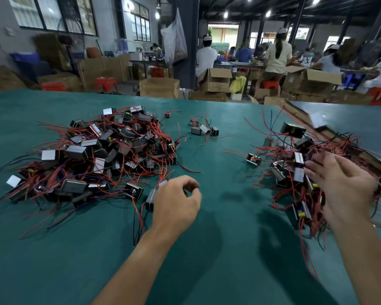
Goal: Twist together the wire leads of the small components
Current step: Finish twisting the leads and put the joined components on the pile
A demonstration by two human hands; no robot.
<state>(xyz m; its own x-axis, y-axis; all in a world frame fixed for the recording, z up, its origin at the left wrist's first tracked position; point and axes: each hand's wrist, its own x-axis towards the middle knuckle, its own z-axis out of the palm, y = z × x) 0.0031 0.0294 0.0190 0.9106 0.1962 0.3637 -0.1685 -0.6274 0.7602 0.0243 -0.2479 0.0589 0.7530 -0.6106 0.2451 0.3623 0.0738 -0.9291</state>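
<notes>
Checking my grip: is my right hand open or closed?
Open. The right hand hovers, spread wide, above the right pile of parts.

Left hand curled and empty, right hand splayed, both raised
</notes>
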